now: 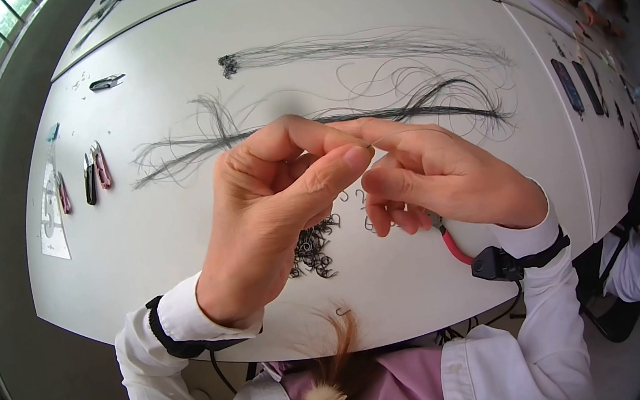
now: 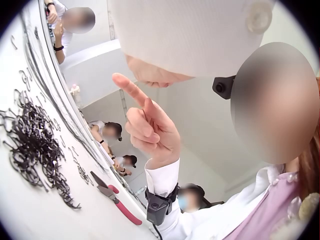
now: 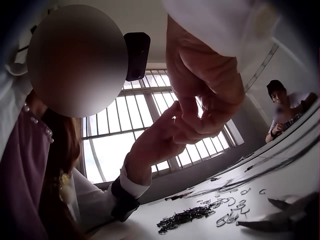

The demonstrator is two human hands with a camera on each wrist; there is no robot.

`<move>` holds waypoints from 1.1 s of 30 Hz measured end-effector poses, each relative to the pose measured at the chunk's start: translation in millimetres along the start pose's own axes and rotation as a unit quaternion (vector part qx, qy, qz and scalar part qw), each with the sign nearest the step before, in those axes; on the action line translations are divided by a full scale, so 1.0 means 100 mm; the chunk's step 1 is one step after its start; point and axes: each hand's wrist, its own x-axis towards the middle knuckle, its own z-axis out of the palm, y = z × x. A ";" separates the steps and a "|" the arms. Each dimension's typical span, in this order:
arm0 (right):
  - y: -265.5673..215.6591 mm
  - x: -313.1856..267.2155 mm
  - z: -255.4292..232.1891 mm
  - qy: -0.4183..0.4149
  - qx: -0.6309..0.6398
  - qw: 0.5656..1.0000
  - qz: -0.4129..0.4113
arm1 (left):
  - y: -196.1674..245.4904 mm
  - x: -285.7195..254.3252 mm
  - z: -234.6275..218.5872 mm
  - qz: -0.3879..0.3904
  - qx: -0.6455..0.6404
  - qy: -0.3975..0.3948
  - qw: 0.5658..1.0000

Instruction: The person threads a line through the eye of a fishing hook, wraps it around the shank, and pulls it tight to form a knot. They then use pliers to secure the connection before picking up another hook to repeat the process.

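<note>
Risk: both hands, left hand (image 1: 276, 206) and right hand (image 1: 435, 175), pinch one fine strand (image 1: 401, 136) above the table (image 1: 178, 236); uneven pull likely snaps or drops it.

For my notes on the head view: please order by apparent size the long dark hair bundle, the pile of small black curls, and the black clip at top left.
1. long dark hair bundle
2. pile of small black curls, partly hidden by the hands
3. black clip

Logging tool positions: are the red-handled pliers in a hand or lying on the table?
Lying on the table: the pliers rest flat near the black rings, with no hand touching them.
</note>
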 end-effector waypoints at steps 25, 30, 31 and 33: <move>0.25 -0.69 -1.71 0.490 0.160 0.795 -0.320 | -0.11 0.08 -0.05 0.031 0.129 0.059 0.989; 0.17 -0.78 -1.69 0.534 0.113 0.779 -0.310 | -0.14 0.09 -0.04 0.040 0.134 0.061 0.988; 0.13 -0.77 -1.62 0.543 0.078 0.779 -0.304 | -0.16 0.10 -0.05 0.058 0.135 0.060 0.987; 0.03 -0.70 -1.40 0.446 0.013 0.837 -0.318 | -0.18 0.10 -0.07 0.064 0.143 0.061 0.986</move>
